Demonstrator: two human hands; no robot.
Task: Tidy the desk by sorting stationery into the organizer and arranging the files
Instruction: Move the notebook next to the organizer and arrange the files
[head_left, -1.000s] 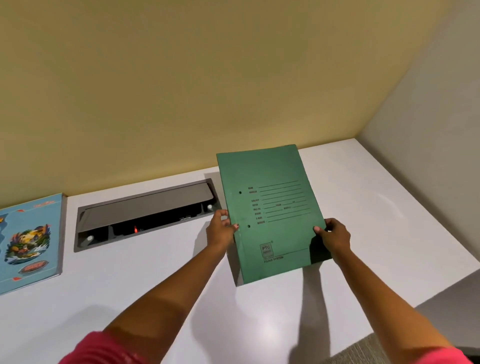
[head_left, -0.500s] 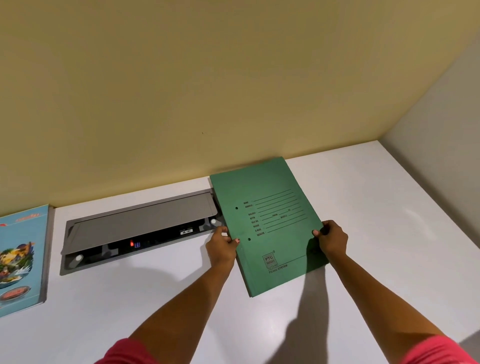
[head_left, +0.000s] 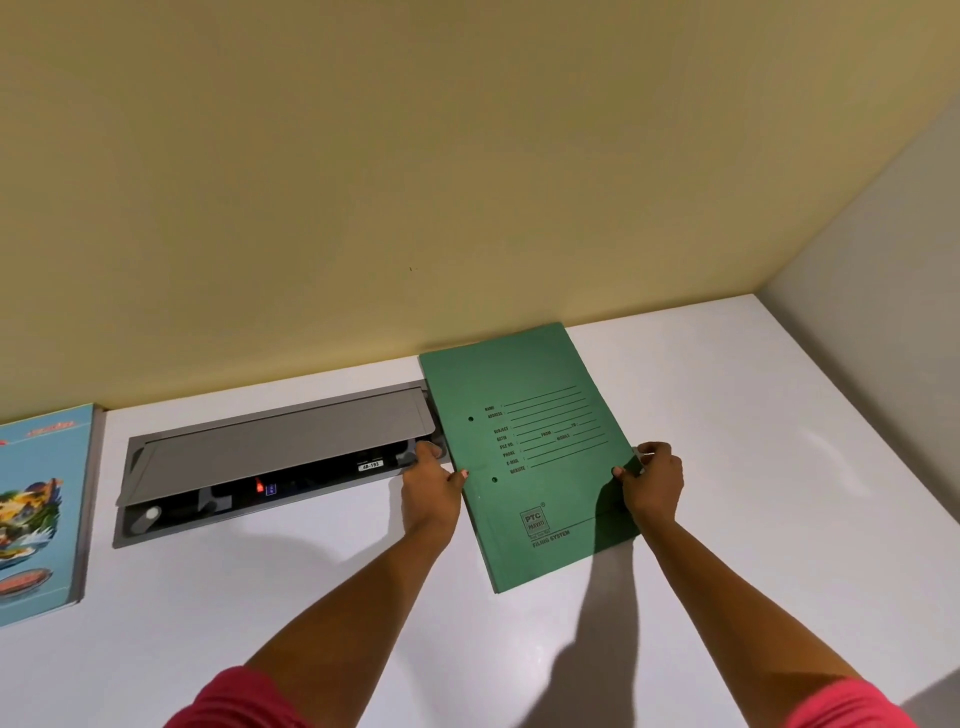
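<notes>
Far left: blue book (head_left: 36, 509) with cartoon cover art, flat on the white desk (head_left: 779, 467), partly cut off by the frame edge. Just right of it: grey cable box (head_left: 156, 525) sunk into the desk, close to the yellow wall (head_left: 415, 182). Its grey flap (head_left: 280, 447) is propped partly up. Inside is dark, with 1 small red light (head_left: 259, 486) and 1 white label (head_left: 371, 465) reading 4B-193.

Left hand (head_left: 431, 488) is at the box's right end, gripping the left long edge of the green file (head_left: 535, 452): thumb on top of the cover, fingers curled under and hidden. The file is face up with printed form lines, 2 punch holes along its left side and a PTC logo near its close end. It is angled, with its far end at the wall line and its far left corner over the end of the cable box. The near corner looks down on the desk; can't tell if the whole file lies flat.

Right hand (head_left: 652, 480) pinches the file's right long edge, thumb on top and fingers curled beneath, with its shadow on the cover and desk. Both arms reach in from the bottom, with pink sleeves (head_left: 234, 699). Far right: grey side wall (head_left: 883, 312) meets the desk edge.
</notes>
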